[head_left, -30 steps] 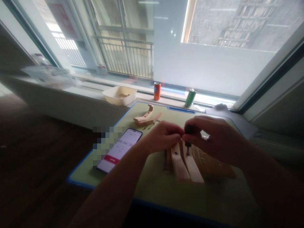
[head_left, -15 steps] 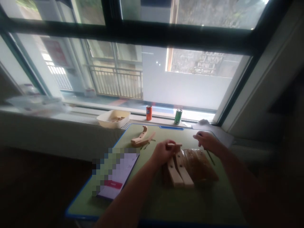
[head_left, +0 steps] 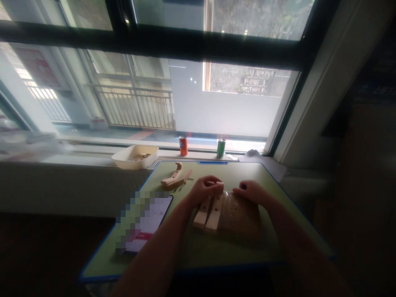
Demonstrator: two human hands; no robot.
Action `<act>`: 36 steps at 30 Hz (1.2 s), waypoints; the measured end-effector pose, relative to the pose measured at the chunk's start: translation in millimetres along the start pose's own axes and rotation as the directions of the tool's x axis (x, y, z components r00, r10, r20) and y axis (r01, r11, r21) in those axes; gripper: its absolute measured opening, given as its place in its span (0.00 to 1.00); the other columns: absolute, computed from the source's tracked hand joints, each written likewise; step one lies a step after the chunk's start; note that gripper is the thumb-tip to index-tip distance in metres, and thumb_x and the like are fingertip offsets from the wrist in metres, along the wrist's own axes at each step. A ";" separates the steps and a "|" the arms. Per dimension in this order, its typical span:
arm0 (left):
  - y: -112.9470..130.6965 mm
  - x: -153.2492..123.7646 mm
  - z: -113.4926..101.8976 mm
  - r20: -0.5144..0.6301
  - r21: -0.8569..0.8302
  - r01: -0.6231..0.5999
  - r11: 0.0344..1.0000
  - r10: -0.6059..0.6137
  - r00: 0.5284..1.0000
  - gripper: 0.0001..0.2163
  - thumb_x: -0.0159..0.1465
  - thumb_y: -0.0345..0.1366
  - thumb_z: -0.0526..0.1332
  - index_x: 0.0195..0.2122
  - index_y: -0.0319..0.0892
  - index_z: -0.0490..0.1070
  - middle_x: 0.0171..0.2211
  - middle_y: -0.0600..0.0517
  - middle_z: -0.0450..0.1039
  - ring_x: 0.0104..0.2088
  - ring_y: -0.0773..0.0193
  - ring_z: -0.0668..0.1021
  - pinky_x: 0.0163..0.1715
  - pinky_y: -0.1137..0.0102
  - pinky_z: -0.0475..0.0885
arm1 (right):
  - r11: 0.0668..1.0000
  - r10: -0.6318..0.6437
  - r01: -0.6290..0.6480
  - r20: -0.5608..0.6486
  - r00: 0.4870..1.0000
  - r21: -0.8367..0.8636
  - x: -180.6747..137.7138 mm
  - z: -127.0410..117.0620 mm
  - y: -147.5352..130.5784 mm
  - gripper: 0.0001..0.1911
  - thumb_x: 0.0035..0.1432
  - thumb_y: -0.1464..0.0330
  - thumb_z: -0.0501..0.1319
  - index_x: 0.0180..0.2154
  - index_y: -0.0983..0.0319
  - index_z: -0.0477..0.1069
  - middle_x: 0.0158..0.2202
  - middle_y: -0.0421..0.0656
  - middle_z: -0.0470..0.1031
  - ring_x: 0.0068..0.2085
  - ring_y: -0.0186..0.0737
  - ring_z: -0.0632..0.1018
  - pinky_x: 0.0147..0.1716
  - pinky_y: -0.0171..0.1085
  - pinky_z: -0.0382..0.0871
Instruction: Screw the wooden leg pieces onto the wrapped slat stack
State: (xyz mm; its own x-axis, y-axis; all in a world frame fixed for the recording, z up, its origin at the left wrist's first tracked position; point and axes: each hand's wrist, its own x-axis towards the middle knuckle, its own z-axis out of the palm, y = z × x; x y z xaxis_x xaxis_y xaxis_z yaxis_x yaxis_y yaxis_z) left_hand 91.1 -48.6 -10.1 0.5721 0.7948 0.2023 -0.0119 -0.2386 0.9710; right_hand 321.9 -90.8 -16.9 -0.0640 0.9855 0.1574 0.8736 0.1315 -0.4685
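Note:
My left hand (head_left: 206, 189) is closed on the upper ends of two pale curved wooden pieces (head_left: 213, 216) with dark holes, lying side by side on the table. My right hand (head_left: 252, 192) is closed to the right of them, over the far edge of a brown flat package (head_left: 239, 220) with shiny clear wrapping. A dark tool end (head_left: 243, 187) shows in its curled fingers; the rest of the tool is hidden. Farther left lie more curved wooden pieces (head_left: 173, 177), with small metal screws (head_left: 179, 188) beside them.
The green table (head_left: 241, 253) has a blue rim. A tablet-like screen (head_left: 148, 222), partly pixelated, lies at left. On the sill stand a cream tub (head_left: 133, 163), an orange can (head_left: 183, 146) and a green can (head_left: 220, 148). Grey cloth-like material (head_left: 266, 163) lies behind the right corner.
My right hand has moved left and closer to my left hand; the thin dark rod that stuck out below it no longer shows. The view has turned slightly right.

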 end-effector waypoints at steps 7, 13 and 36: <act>0.0 1.6 3.6 -0.069 -0.034 -0.002 0.999 -0.001 0.998 0.14 0.54 0.45 0.61 0.29 0.38 0.68 0.27 0.51 0.71 0.26 0.69 0.72 0.25 0.75 0.66 | 0.999 -0.035 0.036 -0.066 0.997 0.003 2.8 7.9 -2.0 0.19 0.51 0.55 0.55 0.21 0.63 0.65 0.20 0.38 0.65 0.23 0.31 0.62 0.22 0.33 0.52; 4.3 1.5 3.0 -0.009 -0.005 0.032 0.999 -0.032 0.999 0.14 0.54 0.46 0.61 0.30 0.38 0.66 0.27 0.52 0.68 0.26 0.70 0.70 0.23 0.76 0.64 | 0.999 -0.047 0.048 -0.071 0.996 0.012 3.3 9.8 -2.0 0.18 0.51 0.56 0.55 0.21 0.63 0.64 0.19 0.37 0.64 0.22 0.31 0.62 0.22 0.32 0.53; -3.3 -3.0 6.0 -0.052 -0.054 0.067 0.996 -0.070 0.996 0.19 0.49 0.45 0.66 0.38 0.37 0.70 0.31 0.45 0.75 0.29 0.63 0.76 0.26 0.72 0.69 | 0.992 -0.105 0.093 -0.154 0.982 -0.083 -0.7 7.0 -9.4 0.16 0.53 0.59 0.55 0.22 0.63 0.65 0.20 0.39 0.67 0.23 0.32 0.64 0.23 0.33 0.53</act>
State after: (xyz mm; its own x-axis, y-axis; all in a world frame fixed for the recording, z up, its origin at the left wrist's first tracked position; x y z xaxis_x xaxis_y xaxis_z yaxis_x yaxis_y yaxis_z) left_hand 94.4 -53.6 -14.8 0.5279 0.8376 0.1402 -0.0178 -0.1541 0.9879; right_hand 310.4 -91.9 -18.7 -0.0806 0.9377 0.3380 0.9007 0.2137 -0.3781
